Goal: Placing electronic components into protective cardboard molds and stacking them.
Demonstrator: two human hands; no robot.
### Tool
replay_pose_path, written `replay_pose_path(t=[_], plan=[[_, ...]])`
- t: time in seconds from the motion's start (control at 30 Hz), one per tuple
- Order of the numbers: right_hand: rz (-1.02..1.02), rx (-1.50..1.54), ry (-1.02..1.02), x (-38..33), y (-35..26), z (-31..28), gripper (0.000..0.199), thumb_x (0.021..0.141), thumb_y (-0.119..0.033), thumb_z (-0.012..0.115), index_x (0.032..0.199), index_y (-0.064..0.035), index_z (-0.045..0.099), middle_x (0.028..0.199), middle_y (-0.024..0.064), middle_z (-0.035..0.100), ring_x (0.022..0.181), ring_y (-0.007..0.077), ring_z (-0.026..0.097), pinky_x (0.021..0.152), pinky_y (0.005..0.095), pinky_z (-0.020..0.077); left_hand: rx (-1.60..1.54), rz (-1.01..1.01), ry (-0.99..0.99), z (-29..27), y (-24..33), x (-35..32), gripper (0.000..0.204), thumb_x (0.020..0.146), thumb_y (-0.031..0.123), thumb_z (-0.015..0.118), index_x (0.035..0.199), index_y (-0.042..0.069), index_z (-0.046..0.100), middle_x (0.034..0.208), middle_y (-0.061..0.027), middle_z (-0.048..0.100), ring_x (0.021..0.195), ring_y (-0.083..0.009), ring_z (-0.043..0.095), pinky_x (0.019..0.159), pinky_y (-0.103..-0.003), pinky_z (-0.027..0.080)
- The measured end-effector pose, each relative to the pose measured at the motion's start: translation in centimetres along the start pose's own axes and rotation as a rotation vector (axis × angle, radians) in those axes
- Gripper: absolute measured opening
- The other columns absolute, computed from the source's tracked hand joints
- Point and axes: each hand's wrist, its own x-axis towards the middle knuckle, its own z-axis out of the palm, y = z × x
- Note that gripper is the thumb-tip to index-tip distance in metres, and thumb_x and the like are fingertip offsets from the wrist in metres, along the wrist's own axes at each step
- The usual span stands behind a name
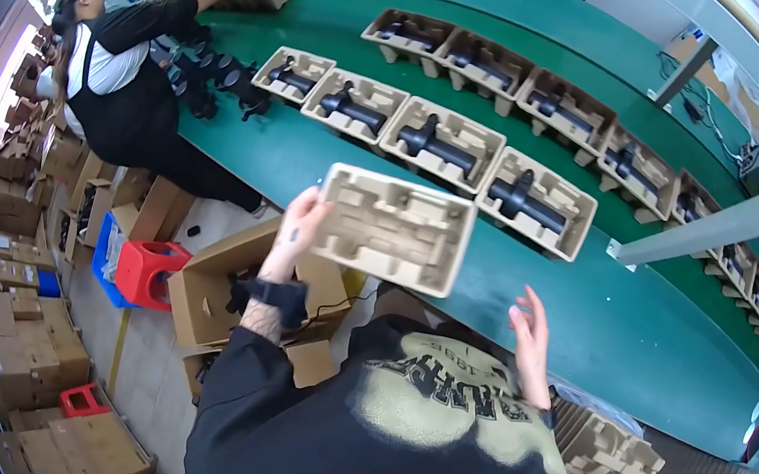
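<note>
My left hand (303, 219) grips the left edge of a tan moulded pulp tray (393, 229), which holds no part and is tilted over the near edge of the green bench. To its right, my right hand (531, 327) is raised with fingers apart, touching nothing. Just beyond the held tray stands a row of similar pulp trays, each with a black tube-shaped part (528, 202) lying in it. The nearest of these trays (569, 242) is right behind the one I hold.
A second line of filled trays (575, 135) curves along the back of the green bench (629, 322). A slanted grey post (749, 216) rises at right. Stacked pulp trays (613, 456) sit by my right side. An open carton (239, 283) and red stool (148, 269) stand left; a co-worker (123, 80) works farther along.
</note>
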Motion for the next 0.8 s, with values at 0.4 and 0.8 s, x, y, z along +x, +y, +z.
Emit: replay_pose_path(t=[0.4, 0.8], plan=[[-0.233, -0.526, 0.118, 6.6, -3.2, 12.0, 0.049, 0.079, -0.014, 0.063, 0.125, 0.0002, 0.05, 0.116, 0.0215, 0.055, 0.098, 0.0284, 0.056, 0.087, 0.0357, 0.0437, -0.17, 0.067, 0.191, -9.2, 2.2, 5.5, 0.012, 0.089, 0.009, 0.058, 0.079, 0.007, 0.052, 0.071, 0.0082, 0.048, 0.064, -0.0022, 0.041, 0.055, -0.02, 0.035], [-0.023, 0.24, 0.019, 5.6, -6.3, 21.1, 0.045, 0.079, 0.003, 0.05, 0.124, 0.0045, 0.052, 0.105, 0.0086, 0.064, 0.092, 0.014, 0.059, 0.083, 0.0266, 0.0469, 0.874, 0.38, 0.538, -28.0, -11.1, 19.4, 0.02, 0.086, 0.023, 0.061, 0.085, 0.003, 0.056, 0.075, -0.0114, 0.06, 0.064, -0.0281, 0.056, 0.06, -0.039, 0.045]])
